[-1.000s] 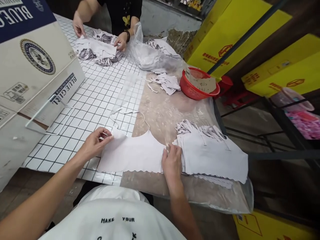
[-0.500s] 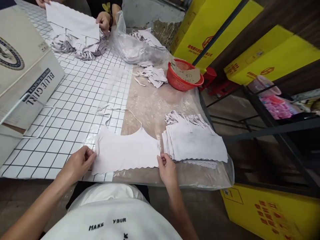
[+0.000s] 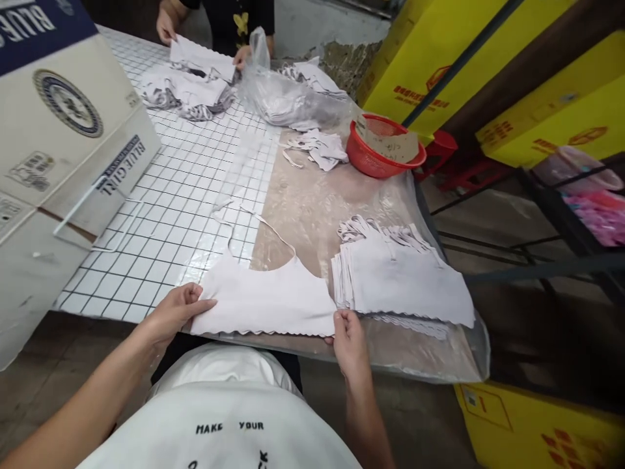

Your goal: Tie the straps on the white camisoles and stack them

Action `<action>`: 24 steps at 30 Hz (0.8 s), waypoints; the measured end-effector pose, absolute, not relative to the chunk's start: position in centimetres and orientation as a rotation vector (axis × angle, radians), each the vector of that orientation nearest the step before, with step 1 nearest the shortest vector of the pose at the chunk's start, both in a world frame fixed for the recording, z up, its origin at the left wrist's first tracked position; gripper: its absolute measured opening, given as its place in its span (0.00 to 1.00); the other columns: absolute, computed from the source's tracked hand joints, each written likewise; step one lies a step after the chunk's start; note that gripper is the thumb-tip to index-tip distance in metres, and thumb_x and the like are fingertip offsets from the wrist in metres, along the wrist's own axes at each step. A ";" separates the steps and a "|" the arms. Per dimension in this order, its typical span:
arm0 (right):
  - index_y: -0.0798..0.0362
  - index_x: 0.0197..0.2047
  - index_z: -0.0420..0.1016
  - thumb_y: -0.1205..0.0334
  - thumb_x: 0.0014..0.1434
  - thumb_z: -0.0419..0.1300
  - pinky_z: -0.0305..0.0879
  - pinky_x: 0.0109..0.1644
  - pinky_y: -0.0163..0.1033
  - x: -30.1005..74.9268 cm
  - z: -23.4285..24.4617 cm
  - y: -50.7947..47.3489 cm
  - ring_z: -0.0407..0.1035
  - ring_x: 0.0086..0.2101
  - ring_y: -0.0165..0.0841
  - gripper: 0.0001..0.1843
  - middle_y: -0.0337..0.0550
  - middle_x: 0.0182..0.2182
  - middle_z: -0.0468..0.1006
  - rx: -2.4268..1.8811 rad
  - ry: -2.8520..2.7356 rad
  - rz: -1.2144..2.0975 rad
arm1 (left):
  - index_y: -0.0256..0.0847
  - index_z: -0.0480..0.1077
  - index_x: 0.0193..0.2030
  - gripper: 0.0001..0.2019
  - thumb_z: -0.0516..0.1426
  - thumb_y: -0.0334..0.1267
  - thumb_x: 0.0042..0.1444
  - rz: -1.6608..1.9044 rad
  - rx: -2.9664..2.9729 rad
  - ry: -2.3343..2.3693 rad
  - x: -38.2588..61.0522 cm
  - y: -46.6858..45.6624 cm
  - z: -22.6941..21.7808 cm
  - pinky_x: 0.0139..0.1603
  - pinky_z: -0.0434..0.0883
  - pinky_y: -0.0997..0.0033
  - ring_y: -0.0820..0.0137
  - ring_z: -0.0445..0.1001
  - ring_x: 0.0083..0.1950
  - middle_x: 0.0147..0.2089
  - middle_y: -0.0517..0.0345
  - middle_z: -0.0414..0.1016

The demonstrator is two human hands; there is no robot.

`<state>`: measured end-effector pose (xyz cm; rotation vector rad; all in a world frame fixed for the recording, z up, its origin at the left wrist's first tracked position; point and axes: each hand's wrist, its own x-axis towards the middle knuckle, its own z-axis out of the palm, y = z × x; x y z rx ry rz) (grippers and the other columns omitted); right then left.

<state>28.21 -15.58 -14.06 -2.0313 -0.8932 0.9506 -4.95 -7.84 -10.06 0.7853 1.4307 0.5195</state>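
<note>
The right hand (image 3: 346,326) pinches one end of the pale garment (image 3: 266,301) on the tabletop (image 3: 170,182); the left hand (image 3: 178,312) touches the other (whether pinching, I cannot tell). Uneven pulling could skew the wavy hem (image 3: 244,331) or jostle the neighbouring stack (image 3: 410,283).
</note>
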 end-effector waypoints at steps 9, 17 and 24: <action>0.52 0.41 0.67 0.42 0.58 0.58 0.68 0.37 0.41 26.3 -13.9 -17.9 0.71 0.31 0.37 0.21 0.46 0.34 0.75 -2.275 -1.169 0.539 | 0.39 0.71 0.26 0.18 0.70 0.50 0.42 0.442 0.356 1.330 -5.7 -10.4 -11.3 0.26 0.74 0.74 0.72 0.70 0.25 0.24 0.59 0.71; 0.51 0.35 0.71 0.60 0.66 0.51 0.64 0.39 0.38 25.6 -14.9 -18.4 0.68 0.33 0.34 0.10 0.45 0.35 0.74 -2.279 -1.412 0.324 | 0.42 0.68 0.32 0.06 0.62 0.35 0.48 0.613 0.076 1.243 -5.3 -12.9 -12.2 0.20 0.69 0.75 0.75 0.61 0.21 0.24 0.61 0.65; 0.52 0.37 0.69 0.55 0.65 0.55 0.63 0.40 0.39 25.8 -15.0 -18.4 0.69 0.33 0.36 0.10 0.46 0.34 0.74 -2.341 -1.350 0.342 | 0.40 0.59 0.20 0.24 0.71 0.46 0.35 0.427 0.407 1.327 -3.6 -12.7 -12.2 0.16 0.53 0.82 0.82 0.50 0.20 0.20 0.67 0.53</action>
